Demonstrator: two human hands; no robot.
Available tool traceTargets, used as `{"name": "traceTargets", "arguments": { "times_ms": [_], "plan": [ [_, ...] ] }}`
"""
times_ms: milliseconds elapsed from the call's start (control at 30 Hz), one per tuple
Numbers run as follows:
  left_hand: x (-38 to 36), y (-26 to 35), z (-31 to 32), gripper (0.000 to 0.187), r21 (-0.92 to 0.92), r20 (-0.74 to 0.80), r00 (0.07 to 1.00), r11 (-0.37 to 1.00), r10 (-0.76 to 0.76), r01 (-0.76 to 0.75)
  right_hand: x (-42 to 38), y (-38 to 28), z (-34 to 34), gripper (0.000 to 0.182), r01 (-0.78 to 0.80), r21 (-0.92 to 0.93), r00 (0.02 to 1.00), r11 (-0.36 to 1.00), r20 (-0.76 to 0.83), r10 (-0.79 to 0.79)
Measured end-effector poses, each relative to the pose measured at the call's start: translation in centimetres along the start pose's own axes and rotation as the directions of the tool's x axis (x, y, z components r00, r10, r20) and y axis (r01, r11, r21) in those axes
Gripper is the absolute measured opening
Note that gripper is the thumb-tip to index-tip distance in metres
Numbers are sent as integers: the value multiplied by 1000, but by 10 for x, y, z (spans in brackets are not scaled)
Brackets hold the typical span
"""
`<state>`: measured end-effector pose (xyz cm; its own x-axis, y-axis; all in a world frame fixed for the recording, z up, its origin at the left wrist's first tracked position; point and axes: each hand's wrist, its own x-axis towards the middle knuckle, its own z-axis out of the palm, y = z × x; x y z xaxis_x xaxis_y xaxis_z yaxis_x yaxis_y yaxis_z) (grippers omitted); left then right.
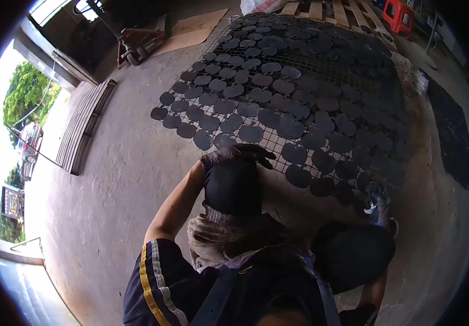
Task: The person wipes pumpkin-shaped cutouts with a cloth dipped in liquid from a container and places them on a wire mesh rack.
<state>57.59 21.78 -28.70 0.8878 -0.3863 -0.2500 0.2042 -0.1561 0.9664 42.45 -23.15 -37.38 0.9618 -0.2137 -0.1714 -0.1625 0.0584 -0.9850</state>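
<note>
My left hand [238, 154], in a dark glove, rests over my bent knee with its fingers stretched out and holds nothing. Just beyond its fingertips lies a wire mesh [268, 142] covered with rows of flat, dark, rounded pieces [251, 133], some with small notches or stubs. At the mesh's near right corner is my right hand [378, 202], also gloved. Its fingers are curled around something with a small whitish part, too small to make out. Close to it lie several more dark discs [345, 191], partly in shadow.
A pallet jack [136, 46] and flat cardboard [191, 31] stand at the back left. Wooden pallets [321, 11] and a red stool [398, 17] are at the far end. A slatted panel [86, 125] lies left; a dark mat [449, 127] lies right.
</note>
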Motion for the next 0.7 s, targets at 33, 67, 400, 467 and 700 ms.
{"name": "traceTargets", "arguments": {
  "times_ms": [33, 67, 400, 467, 700],
  "plan": [
    [0, -3, -1, 26, 15, -1, 1000, 1000, 0, 0, 8, 26, 2, 32, 169, 4, 977, 986, -135, -167],
    [3, -5, 1, 25, 28, 2, 1000, 1000, 2, -2, 10, 40, -8, 32, 164, -4, 978, 986, -132, -163],
    [74, -8, -12, 25, 193, 124, 992, 980, 15, -39, 36, 54, -15, 37, 158, -367, 982, 917, -44, -186],
    [101, 0, -26, 25, 231, 158, 987, 972, 12, -49, 30, 22, 17, 35, 60, -131, 991, 990, -107, -75],
    [233, 19, -21, 26, 878, 89, 913, 401, 398, -260, 36, -16, 66, 38, -61, 96, 994, 994, -87, 69]
  ]
}}
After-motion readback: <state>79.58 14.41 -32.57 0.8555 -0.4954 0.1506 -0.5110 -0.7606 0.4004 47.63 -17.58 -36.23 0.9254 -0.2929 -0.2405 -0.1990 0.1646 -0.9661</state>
